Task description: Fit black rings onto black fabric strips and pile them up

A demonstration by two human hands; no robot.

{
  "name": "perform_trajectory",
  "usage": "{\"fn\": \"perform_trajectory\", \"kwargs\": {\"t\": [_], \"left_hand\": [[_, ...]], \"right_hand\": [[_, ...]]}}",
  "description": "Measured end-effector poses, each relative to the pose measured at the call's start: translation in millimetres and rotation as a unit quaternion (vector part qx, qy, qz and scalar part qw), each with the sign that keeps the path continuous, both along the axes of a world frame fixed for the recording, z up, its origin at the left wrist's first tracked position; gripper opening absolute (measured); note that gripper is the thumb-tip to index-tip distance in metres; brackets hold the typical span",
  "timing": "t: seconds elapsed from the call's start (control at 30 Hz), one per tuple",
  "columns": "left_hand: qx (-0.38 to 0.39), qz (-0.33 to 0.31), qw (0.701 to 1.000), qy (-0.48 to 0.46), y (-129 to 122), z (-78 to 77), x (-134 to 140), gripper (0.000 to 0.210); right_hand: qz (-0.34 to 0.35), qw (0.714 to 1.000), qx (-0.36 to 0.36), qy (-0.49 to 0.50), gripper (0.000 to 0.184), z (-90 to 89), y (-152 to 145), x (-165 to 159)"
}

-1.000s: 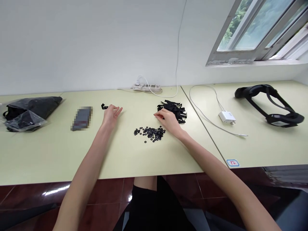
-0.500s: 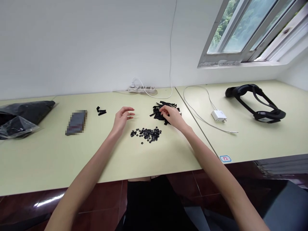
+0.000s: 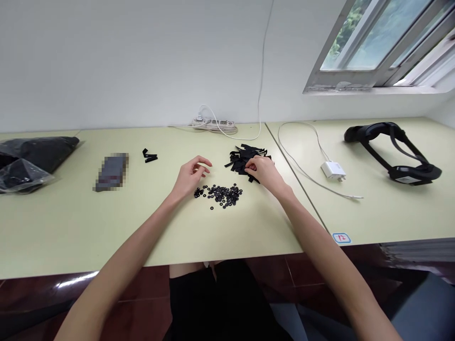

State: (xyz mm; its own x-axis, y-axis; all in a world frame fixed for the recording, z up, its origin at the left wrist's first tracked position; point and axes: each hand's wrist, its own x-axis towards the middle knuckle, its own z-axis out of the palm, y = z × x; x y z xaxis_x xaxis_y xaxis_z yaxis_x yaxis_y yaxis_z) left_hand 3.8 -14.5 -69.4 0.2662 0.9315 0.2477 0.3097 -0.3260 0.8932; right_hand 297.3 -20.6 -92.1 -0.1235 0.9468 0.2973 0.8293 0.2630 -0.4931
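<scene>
Right hand [image 3: 262, 169] hides part of black strip pile [image 3: 245, 152] mid-frame, can't make out its grip; bag [image 3: 48, 152] clipped at left edge, dark slab [image 3: 112, 170] pixelated.

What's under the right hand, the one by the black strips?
The right hand is over part of the pile of black strips. Strip ends poke out around it. Whatever lies directly beneath the hand is covered, so I can't tell.

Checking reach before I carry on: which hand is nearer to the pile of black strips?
Right. The right hand is over the near right part of the pile of black strips. The left hand is off to its left, clearly apart from it.
</scene>
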Motion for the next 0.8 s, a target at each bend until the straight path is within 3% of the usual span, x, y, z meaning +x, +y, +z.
{"fn": "perform_trajectory", "kwargs": {"t": [0.27,0.47,0.6,0.8], "left_hand": [[0.000,-0.019,1.000,0.020,-9,6.5,2,0.024],[-0.003,-0.036,0.999,0.026,-13,5.8,4,0.023],[0.003,-0.052,0.998,0.045,-14,2.6,5,0.026],[0.005,-0.068,0.996,0.051,-13,-3.2,4,0.027]], "right_hand": [[-0.026,0.995,-0.009,0.099,0.010,8.8,0,-6],[-0.004,0.988,-0.052,0.148,0.010,14.0,-4,-8],[0.005,0.986,-0.064,0.154,0.016,23.6,-10,-2],[-0.040,0.984,-0.112,0.136,0.018,32.0,-16,0]]}}
